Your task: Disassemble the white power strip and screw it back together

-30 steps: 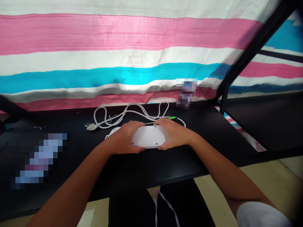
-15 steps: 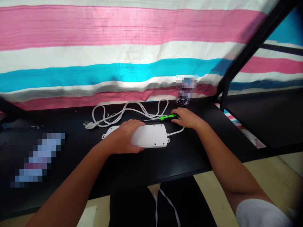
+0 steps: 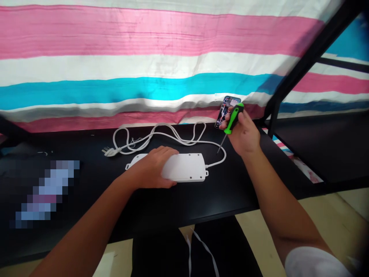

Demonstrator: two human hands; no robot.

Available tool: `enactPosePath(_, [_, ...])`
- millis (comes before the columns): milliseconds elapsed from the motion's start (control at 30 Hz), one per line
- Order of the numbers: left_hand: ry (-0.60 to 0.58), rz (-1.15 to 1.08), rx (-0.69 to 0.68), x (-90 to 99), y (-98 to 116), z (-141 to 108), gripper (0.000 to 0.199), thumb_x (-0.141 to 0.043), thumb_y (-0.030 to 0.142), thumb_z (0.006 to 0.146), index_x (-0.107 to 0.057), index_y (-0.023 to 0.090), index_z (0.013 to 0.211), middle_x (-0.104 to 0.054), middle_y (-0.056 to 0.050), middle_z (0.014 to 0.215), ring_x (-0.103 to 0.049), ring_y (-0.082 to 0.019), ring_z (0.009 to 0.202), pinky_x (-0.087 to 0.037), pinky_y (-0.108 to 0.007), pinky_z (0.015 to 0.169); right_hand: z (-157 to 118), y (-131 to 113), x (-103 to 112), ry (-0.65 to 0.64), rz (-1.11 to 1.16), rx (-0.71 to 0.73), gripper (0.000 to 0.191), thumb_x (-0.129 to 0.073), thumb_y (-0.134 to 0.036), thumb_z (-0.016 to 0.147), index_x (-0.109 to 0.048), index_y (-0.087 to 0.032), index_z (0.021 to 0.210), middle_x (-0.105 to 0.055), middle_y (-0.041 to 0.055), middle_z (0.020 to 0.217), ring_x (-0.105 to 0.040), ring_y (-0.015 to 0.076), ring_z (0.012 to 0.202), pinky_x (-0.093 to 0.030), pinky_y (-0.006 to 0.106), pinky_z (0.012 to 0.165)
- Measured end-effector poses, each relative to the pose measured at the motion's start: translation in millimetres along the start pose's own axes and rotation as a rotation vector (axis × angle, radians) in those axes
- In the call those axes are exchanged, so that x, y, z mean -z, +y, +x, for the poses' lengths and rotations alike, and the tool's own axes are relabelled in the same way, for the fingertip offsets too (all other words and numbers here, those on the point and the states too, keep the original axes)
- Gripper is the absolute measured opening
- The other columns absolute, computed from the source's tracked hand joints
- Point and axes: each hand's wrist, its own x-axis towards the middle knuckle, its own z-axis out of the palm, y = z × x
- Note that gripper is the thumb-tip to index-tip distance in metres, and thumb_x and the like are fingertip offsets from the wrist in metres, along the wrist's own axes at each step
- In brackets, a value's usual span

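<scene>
Gripping with both hands, which are apart from each other: left hand (image 3: pixel 157 167) clamped over the left part of a white power strip (image 3: pixel 184 168), thumb on the near edge, fingers across the top. Strip lies flat on the black desk (image 3: pixel 178 204), in front of the person; at least 4 dark screw holes visible toward its right end, 1 small tab at each end. Right hand (image 3: pixel 245 132) raised, closed around the green-and-black handle of a screwdriver (image 3: pixel 234 118). Shaft slants down and leftward, tip seen inside the bend of the white cord (image 3: pixel 225 154); contact between tip and desk cannot be told. Cord leaves the strip's right end, curls back and runs in loose loops behind it to a plug (image 3: pixel 109 152) at left. Phone (image 3: pixel 221 112), partly hidden by the right hand, stands near the striped sheet (image 3: pixel 115 34) at the rear.
</scene>
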Motion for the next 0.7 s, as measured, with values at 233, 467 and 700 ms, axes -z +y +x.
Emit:
enactPosePath(233, [-0.018,-0.017,-0.063,-11.5,22,3,0.08,-0.086,0.04,0.069,-0.05,0.024,0.138,-0.06,-0.01,0.139,-0.055,-0.035,0.127,-0.043,-0.048,0.108,-18,-25,-24,-0.059,0.109,0.015,0.054,-0.045,-0.083,0.09,-0.058,-0.03,0.092,-0.04,-0.0017,0.072,-0.039,0.0142,0.054,-0.04,0.031,0.054])
enactPosePath(467, [-0.035,-0.014,-0.091,-17.2,34,5,0.082,-0.087,0.039,0.066,-0.049,0.023,0.138,-0.059,-0.012,0.14,-0.057,-0.035,0.125,-0.044,-0.049,0.105,-25,-26,-37,-0.11,0.203,-0.03,0.061,-0.053,-0.081,0.09,-0.044,-0.023,0.071,-0.037,-0.0035,0.067,-0.03,0.0087,0.047,-0.034,0.028,0.046])
enactPosePath(700, [-0.037,-0.022,-0.094,-16.8,33,5,0.081,-0.086,0.039,0.068,-0.049,0.023,0.138,-0.06,-0.012,0.139,-0.056,-0.034,0.125,-0.043,-0.048,0.105,-26,-26,-40,-0.138,0.179,-0.072,0.062,-0.057,-0.085,0.083,-0.043,-0.026,0.078,-0.04,-0.0056,0.067,-0.032,0.0088,0.046,-0.034,0.028,0.046])
